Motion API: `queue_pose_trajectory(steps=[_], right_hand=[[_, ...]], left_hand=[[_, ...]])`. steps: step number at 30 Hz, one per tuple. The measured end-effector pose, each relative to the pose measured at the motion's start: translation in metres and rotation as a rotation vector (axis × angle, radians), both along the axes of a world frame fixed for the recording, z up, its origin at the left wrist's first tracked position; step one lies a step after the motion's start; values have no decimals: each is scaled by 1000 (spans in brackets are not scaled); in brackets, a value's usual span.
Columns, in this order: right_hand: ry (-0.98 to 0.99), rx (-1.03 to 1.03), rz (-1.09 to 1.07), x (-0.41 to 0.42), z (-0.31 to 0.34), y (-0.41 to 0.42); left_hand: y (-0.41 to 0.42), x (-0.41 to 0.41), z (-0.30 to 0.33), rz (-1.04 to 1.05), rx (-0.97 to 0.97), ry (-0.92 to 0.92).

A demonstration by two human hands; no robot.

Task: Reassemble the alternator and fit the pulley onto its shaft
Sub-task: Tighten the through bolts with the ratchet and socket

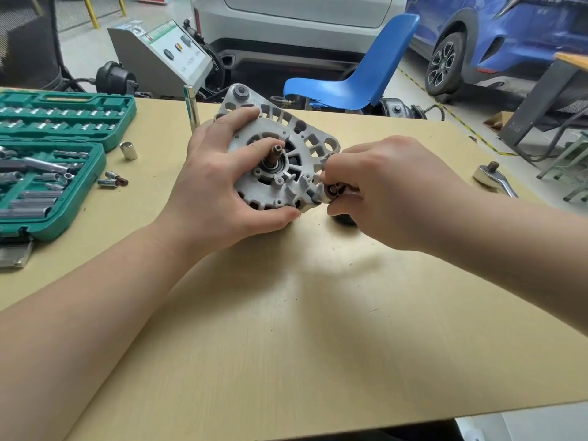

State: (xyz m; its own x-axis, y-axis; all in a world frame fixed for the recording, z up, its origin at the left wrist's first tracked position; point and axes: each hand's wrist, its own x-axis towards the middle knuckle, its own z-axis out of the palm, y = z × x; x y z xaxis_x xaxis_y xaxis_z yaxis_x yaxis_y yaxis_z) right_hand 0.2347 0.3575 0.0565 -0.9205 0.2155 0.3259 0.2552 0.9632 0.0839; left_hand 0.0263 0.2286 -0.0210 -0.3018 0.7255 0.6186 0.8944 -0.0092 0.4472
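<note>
The grey cast alternator stands tilted on the tan table, its front face toward me, with a bare brownish shaft sticking out of the centre bearing. My left hand grips the housing from the left, fingers over its top edge and thumb under its bottom edge. My right hand pinches a small round dark part against the housing's lower right edge. A black round part, perhaps the pulley, lies on the table mostly hidden under my right hand.
An open green socket set case fills the table's left side. Loose sockets and small bits lie beside it. A chrome extension bar stands upright behind the alternator. A ratchet lies at the right edge. A blue chair and cars stand beyond.
</note>
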Motion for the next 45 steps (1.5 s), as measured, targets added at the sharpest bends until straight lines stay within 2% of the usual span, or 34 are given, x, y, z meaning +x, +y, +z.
queue_pose_trajectory(steps=[4,6,11,15,18,20,24,26,29,34,41,45], right_hand=[[-74,10,-7,-5,9,1],[-87,-68,-51,-6,13,-1],[36,-399,-290,-8,7,-14],[152,-937,-490,-17,8,-18],[180,-1059,-504,-16,9,-17],[187,-997,-480,-13,6,-16],[245,-504,-338,1,1,-23],[300,-375,-165,7,1,-32],[284,-341,19,6,-2,-46],[271,-314,107,-14,-8,-62],[343,-319,48,-25,-21,-64],[370,-338,-27,-24,-23,-58]], left_hand=[[0,0,0,-1,-3,-5],[0,1,0,-3,-1,-14],[-1,4,0,7,12,-25],[-3,6,2,0,-7,-15],[-10,-6,7,-69,-84,3],[-19,-22,10,-159,-121,-4],[-29,-48,8,-293,-77,-113],[-28,-52,5,-324,-90,-141],[-26,-57,0,-348,-103,-130],[-26,-66,-5,-358,-78,-169],[-14,-52,-21,-366,53,-417],[-8,-39,-21,-277,108,-439]])
